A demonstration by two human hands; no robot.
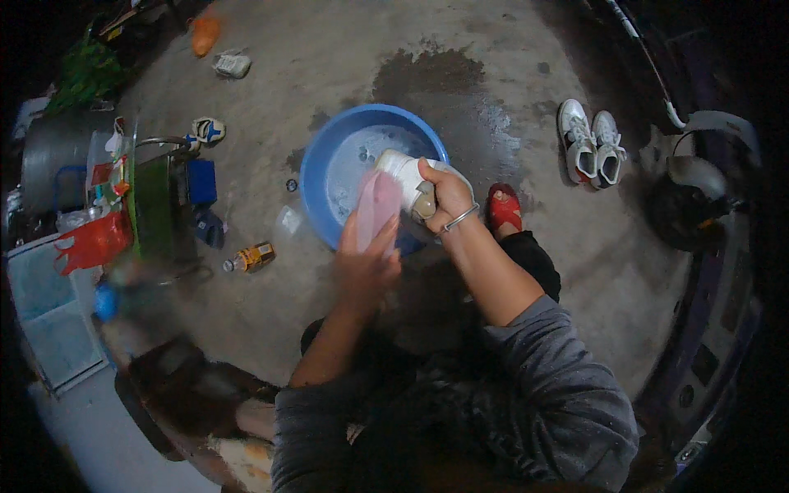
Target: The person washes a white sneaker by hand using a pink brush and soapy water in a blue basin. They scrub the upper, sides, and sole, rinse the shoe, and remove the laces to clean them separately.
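My left hand [370, 252], blurred, holds a pink scrubbing brush or similar tool [377, 206] against or very near the toe side of a white shoe [400, 175]; blur hides whether they touch. My right hand [447, 197], with a metal bangle at its wrist, grips this shoe at the heel end, thumb on top. Both hands are over the near right part of a blue plastic basin [311, 185], which holds water with some suds. The shoe is tilted above the water. My right fingers are partly hidden behind the shoe.
White sneakers [585, 145] stand to the right on concrete. A red sandal [504, 209] is on my foot beside the basin. Left lie a drink bottle [249, 257], a dark blue shoe [209, 229] and a clear plastic piece [288, 220]. A wet patch [431, 74] spreads behind the basin.
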